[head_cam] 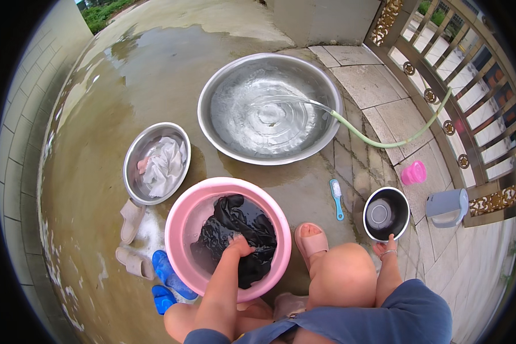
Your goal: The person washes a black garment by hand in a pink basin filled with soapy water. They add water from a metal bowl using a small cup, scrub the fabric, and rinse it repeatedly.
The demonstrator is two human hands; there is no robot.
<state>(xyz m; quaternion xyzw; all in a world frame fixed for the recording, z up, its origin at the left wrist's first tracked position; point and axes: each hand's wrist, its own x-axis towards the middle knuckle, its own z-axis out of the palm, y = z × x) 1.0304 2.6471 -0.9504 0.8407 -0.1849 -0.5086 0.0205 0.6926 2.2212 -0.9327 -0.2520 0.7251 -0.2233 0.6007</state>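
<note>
Before me stands a pink plastic basin (172, 241) of water with dark wet cloth (258, 232) in it. My left hand (240, 246) reaches down onto the cloth, its fingertips partly hidden, so its grip is unclear. Off to the right, my right hand (385, 247) holds the near rim of a round metal pot (386, 215), dark inside. Beyond the pink basin, a hose (382, 144) pours water into a large metal basin (206, 129). A smaller metal basin (129, 180) at the left holds white cloth (167, 165) and a pinkish piece.
A blue-handled brush (336, 200) lies on the wet concrete left of the pot. To the pot's right are a pink cup (413, 173) and a grey-blue pitcher (447, 207), near a metal gate (468, 129). Beige slippers (132, 221) and blue slippers (172, 275) lie left of the pink basin.
</note>
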